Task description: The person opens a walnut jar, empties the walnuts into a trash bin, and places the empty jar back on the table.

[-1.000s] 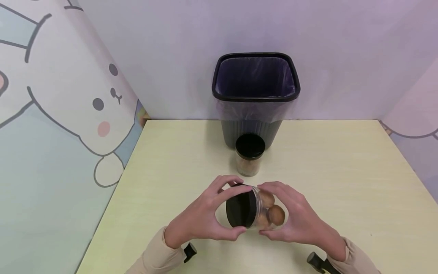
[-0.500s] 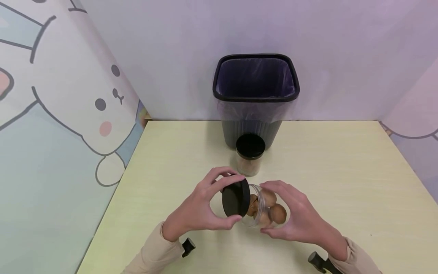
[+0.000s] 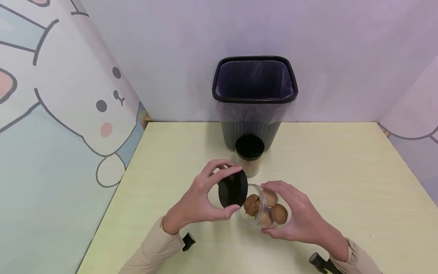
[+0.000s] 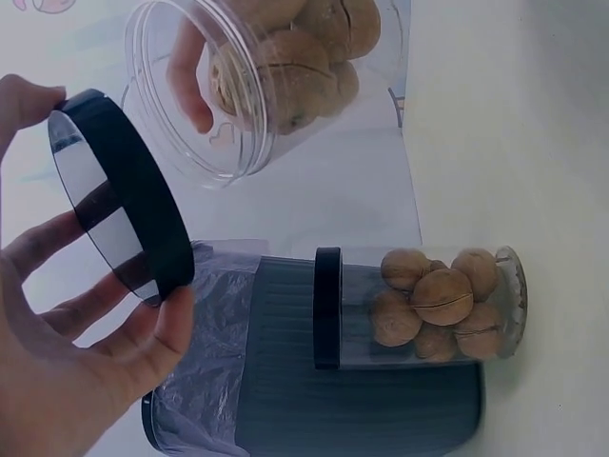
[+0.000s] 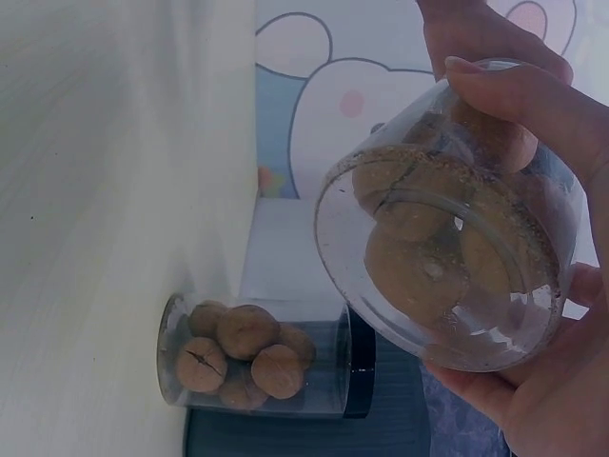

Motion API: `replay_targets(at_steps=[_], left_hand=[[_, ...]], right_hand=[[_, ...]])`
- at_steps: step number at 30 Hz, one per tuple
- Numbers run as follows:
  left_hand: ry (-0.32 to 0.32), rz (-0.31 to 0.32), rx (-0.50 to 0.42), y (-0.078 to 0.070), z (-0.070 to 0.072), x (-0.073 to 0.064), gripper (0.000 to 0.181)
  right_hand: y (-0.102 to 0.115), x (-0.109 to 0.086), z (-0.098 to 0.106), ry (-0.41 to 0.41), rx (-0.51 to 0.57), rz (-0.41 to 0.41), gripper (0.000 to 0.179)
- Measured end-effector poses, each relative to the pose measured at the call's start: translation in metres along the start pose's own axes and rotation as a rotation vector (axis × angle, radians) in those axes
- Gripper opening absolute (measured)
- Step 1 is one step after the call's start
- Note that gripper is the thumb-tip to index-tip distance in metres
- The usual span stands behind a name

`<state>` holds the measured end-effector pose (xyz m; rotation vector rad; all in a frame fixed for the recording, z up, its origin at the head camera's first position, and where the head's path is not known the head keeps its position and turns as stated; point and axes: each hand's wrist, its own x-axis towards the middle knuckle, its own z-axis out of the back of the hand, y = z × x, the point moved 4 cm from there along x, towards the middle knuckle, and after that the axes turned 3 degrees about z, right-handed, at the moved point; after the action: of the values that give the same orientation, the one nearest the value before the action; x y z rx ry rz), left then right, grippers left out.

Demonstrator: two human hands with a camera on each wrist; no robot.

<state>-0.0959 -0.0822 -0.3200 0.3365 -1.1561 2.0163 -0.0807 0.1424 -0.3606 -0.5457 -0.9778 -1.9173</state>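
Note:
My left hand (image 3: 202, 199) pinches a black round lid (image 3: 233, 189) by its edge, thumb below and fingers above. The lid is apart from the clear jar (image 3: 249, 223), just left of its mouth. In my right hand (image 3: 294, 211) the jar is gripped round its body, tilted with the open mouth to the left. Several walnuts (image 4: 309, 71) lie inside this jar, and its base (image 5: 438, 276) faces the right wrist camera. Beyond both hands a second clear jar (image 4: 433, 305) stands upright with a black lid on it, also holding several walnuts.
A dark bin (image 3: 254, 101) with a plastic liner stands at the back of the pale table (image 3: 342, 171), right behind the second jar. Behind it rises a plain wall (image 3: 164, 57). A cartoon-printed wall (image 3: 61, 152) runs along the left side.
The left hand has lifted the lid off the jar and moved it up and to the left. The jar's mouth is now uncovered, while the right hand has kept nearly still.

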Motion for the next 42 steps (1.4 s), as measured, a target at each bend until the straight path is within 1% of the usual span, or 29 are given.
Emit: replay_targets(at_steps=[17, 23, 36, 42], left_hand=[[-0.029, 0.011, 0.046, 0.015, 0.002, -0.002, 0.063], [-0.028, 0.033, 0.061, 0.019, 0.002, -0.006, 0.064], [-0.011, 0.096, 0.088, 0.029, 0.003, -0.012, 0.065], [-0.011, 0.095, 0.092, 0.032, 0.002, -0.015, 0.064]], right_hand=[[0.001, 0.0, 0.003, 0.003, -0.013, -0.016, 0.097], [0.001, 0.0, 0.003, 0.009, -0.022, -0.024, 0.096], [0.0, -0.002, 0.003, 0.01, -0.003, -0.029, 0.096], [-0.001, -0.002, 0.003, 0.013, 0.0, -0.031, 0.096]])
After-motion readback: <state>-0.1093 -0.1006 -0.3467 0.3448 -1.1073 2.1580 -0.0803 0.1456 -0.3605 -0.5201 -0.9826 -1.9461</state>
